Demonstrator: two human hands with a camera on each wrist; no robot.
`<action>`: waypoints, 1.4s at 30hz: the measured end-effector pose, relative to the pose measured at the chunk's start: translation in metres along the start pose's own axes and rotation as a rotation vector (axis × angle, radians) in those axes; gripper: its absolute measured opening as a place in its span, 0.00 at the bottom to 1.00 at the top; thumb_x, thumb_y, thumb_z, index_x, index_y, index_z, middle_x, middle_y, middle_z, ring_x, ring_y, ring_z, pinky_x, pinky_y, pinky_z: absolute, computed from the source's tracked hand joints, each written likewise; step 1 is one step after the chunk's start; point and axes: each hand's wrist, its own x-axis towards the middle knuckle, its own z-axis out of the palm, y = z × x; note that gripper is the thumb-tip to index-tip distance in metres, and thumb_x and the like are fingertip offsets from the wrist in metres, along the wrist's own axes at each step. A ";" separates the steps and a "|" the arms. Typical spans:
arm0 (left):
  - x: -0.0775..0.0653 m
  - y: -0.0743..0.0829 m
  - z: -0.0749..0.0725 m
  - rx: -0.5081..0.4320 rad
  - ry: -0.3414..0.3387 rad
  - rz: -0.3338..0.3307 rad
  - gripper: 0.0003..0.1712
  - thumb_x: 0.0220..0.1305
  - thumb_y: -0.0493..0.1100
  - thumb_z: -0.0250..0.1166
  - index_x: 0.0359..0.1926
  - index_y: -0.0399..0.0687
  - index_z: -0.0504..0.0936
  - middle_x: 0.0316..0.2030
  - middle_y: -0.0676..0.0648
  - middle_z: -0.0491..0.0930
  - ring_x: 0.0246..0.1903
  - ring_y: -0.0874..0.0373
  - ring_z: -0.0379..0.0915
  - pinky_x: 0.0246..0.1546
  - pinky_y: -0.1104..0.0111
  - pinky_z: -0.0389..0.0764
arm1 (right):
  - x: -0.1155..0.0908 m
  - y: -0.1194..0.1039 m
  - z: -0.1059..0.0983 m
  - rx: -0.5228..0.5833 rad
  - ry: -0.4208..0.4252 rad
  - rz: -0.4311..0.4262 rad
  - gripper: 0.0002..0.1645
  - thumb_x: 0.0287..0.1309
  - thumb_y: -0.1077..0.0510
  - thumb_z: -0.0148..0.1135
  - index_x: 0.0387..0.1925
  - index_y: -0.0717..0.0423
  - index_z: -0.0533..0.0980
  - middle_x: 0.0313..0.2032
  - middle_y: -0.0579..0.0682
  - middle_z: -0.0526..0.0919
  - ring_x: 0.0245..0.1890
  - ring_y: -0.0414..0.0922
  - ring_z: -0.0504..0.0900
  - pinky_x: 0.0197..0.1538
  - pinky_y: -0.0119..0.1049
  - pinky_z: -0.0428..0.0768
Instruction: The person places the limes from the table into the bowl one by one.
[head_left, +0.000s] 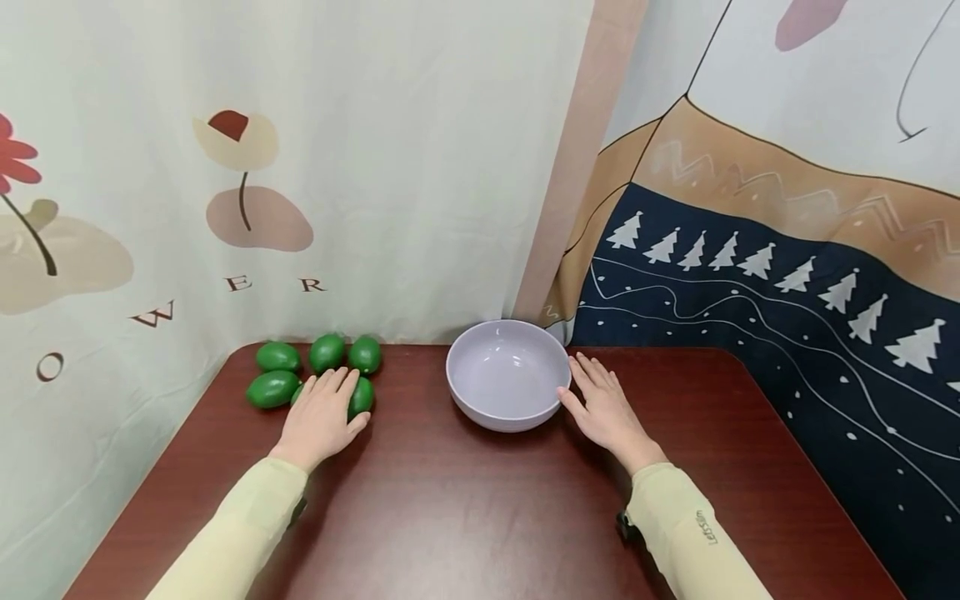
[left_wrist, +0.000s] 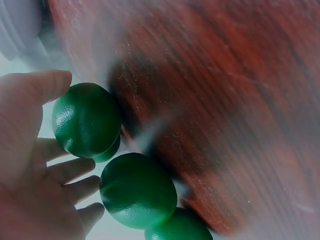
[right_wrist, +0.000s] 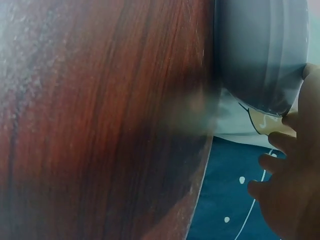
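Observation:
Several green limes (head_left: 278, 357) lie grouped at the back left of the table. Over the near ones reaches my left hand (head_left: 318, 417), hiding part of them. In the left wrist view, its thumb (left_wrist: 56, 84) is beside one lime (left_wrist: 86, 120), and the other fingers extend on the far side of that fruit without visibly curling round it. A pale lilac bowl (head_left: 510, 375) stands upright at the back middle; no fruit shows inside. Beside its right side is my right hand (head_left: 607, 417), fingers extended and thumb at the rim. The right wrist view shows the bowl's outer wall (right_wrist: 262, 55) near the fingertips.
The dark red-brown wooden table (head_left: 465, 517) ends at a light curtain (head_left: 405, 167) behind the limes and bowl. On the right, a patterned navy cloth (head_left: 675, 300) hangs along the table edge.

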 end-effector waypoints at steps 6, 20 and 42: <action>0.001 0.000 0.005 0.013 0.001 0.023 0.42 0.64 0.47 0.72 0.71 0.29 0.68 0.66 0.28 0.72 0.69 0.29 0.63 0.72 0.38 0.59 | -0.001 -0.002 -0.001 -0.061 -0.003 -0.003 0.41 0.76 0.41 0.52 0.78 0.61 0.60 0.78 0.63 0.59 0.79 0.64 0.53 0.77 0.64 0.50; 0.002 0.001 -0.001 0.014 0.062 0.072 0.40 0.59 0.44 0.77 0.65 0.26 0.73 0.57 0.28 0.77 0.61 0.33 0.71 0.70 0.39 0.62 | 0.002 -0.009 -0.005 -0.037 -0.033 0.010 0.43 0.75 0.41 0.54 0.78 0.62 0.59 0.77 0.64 0.60 0.78 0.64 0.56 0.77 0.63 0.51; 0.008 0.002 -0.002 0.003 0.106 0.088 0.38 0.62 0.47 0.73 0.63 0.25 0.73 0.55 0.28 0.78 0.59 0.33 0.73 0.72 0.43 0.62 | 0.002 -0.008 -0.009 -0.015 -0.039 0.020 0.43 0.75 0.41 0.53 0.79 0.61 0.58 0.77 0.64 0.60 0.79 0.64 0.54 0.78 0.63 0.49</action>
